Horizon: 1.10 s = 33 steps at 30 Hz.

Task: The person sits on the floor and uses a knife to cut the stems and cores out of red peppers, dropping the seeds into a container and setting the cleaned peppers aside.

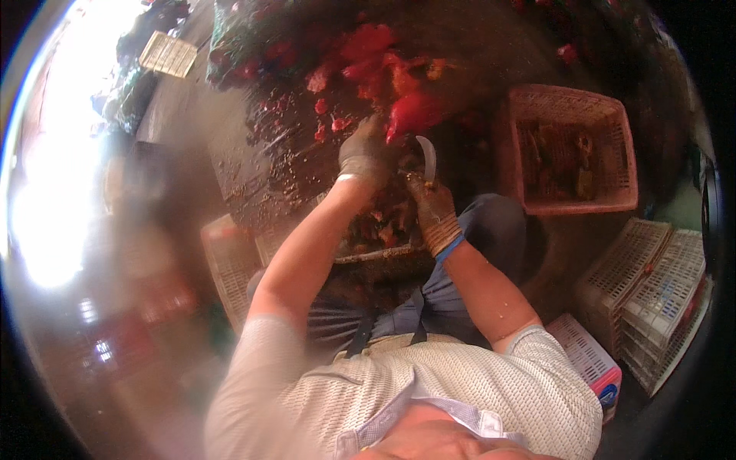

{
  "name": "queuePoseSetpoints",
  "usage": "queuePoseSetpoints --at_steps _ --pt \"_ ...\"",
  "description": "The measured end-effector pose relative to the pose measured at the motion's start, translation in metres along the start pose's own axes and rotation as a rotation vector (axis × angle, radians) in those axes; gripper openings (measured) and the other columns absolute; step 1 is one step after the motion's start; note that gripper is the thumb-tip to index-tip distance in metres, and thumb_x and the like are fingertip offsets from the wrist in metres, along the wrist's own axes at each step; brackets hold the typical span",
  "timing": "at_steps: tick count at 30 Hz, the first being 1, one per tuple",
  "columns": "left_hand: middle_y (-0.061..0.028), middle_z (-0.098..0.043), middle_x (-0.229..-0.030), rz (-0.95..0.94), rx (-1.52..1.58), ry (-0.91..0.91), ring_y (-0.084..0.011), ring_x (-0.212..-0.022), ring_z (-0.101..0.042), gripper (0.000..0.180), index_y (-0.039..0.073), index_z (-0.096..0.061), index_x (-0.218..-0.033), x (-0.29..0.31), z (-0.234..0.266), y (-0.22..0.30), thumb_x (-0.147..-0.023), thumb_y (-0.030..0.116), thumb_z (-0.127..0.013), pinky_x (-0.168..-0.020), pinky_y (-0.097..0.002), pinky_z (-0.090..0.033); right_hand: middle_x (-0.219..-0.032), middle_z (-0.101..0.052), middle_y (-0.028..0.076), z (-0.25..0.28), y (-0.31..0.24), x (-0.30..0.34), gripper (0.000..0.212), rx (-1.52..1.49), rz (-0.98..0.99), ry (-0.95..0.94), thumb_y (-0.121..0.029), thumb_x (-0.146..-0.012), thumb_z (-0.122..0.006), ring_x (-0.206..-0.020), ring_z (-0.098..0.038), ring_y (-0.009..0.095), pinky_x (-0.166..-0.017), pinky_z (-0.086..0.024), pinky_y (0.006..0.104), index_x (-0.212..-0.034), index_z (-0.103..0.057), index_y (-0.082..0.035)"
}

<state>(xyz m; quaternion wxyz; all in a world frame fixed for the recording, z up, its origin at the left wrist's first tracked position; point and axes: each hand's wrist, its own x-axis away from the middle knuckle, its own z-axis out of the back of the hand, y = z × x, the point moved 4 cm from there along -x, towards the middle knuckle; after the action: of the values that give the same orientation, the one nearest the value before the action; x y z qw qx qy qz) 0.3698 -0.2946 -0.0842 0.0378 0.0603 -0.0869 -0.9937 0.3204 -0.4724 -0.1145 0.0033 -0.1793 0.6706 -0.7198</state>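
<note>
My right hand (434, 204), in a dirty work glove with a blue-edged cuff, is closed on a knife with a short curved blade (428, 158); the blade points up and away from me. To its left my left hand (365, 152), in a brown stained glove, reaches farther out with its fingers curled. What those fingers hold is hidden in shadow. Just beyond them lies a heap of wet, bright red pieces (414, 113), too blurred to name. Below and between my hands is a container of brownish scraps (387, 226), its near rim close to my lap.
A pink plastic crate (575, 207) with some brownish things inside stands at right. Stacked pale crates (652, 284) are at lower right, another crate (224, 257) by my left knee. Green netting (224, 54) lies at the far left; small debris (261, 165) covers the wet surface.
</note>
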Motion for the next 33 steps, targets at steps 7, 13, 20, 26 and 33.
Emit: queuePoseSetpoints --at_steps 7,13,20,26,33 --pt "-0.0193 -0.071 -0.115 0.328 0.159 -0.433 -0.0374 -0.110 -0.068 0.050 0.010 -0.067 -0.123 -0.076 -0.008 0.020 -0.081 0.038 -0.073 -0.090 -0.0469 -0.054 -0.104 -0.069 0.012 0.004 0.006 -0.012 0.042 0.026 0.025 0.080 -0.034 -0.096 -0.067 -0.093 -0.064 0.024 -0.087 -0.049 0.0373 -0.122 -0.065 0.000" --pt "-0.0137 -0.075 -0.100 0.546 1.116 -0.227 -0.0263 -0.086 -0.073 0.041 0.002 -0.067 -0.120 -0.026 -0.036 -0.049 -0.093 0.032 -0.068 -0.076 -0.0376 -0.056 -0.107 -0.071 0.019 0.006 -0.027 -0.006 0.043 0.212 -0.119 -0.165 -0.041 -0.098 -0.060 -0.096 -0.068 0.035 -0.092 -0.052 0.0460 -0.119 -0.065 -0.003" --pt "-0.0051 -0.070 -0.088 0.796 0.945 -0.179 -0.0125 -0.073 -0.063 0.038 0.000 -0.066 -0.119 0.079 0.041 -0.031 -0.098 0.031 -0.069 -0.060 -0.0303 -0.052 -0.089 -0.074 0.006 -0.002 -0.043 0.014 0.034 -0.075 -0.159 -0.193 -0.033 -0.096 -0.072 -0.067 -0.066 0.010 -0.056 -0.050 0.0263 -0.111 -0.072 -0.002" --pt "-0.0040 -0.069 -0.086 0.666 0.742 -0.033 -0.0108 -0.077 -0.060 0.015 0.001 -0.066 -0.103 0.112 0.071 -0.006 -0.092 0.010 -0.069 -0.068 -0.0293 -0.052 -0.097 -0.074 0.015 -0.022 -0.059 0.039 0.035 0.254 0.267 -0.186 -0.034 -0.095 -0.068 -0.092 -0.072 0.029 -0.077 -0.056 0.0407 -0.114 -0.069 -0.005" --pt "-0.0098 -0.070 -0.084 0.543 1.043 0.163 -0.0158 -0.074 -0.065 0.014 0.000 -0.064 -0.098 0.142 0.077 0.012 -0.091 0.012 -0.067 -0.066 -0.0322 -0.054 -0.099 -0.073 0.020 -0.040 -0.029 0.046 0.036 0.364 0.327 -0.229 -0.031 -0.094 -0.068 -0.089 -0.072 0.034 -0.078 -0.055 0.0422 -0.119 -0.069 -0.006"
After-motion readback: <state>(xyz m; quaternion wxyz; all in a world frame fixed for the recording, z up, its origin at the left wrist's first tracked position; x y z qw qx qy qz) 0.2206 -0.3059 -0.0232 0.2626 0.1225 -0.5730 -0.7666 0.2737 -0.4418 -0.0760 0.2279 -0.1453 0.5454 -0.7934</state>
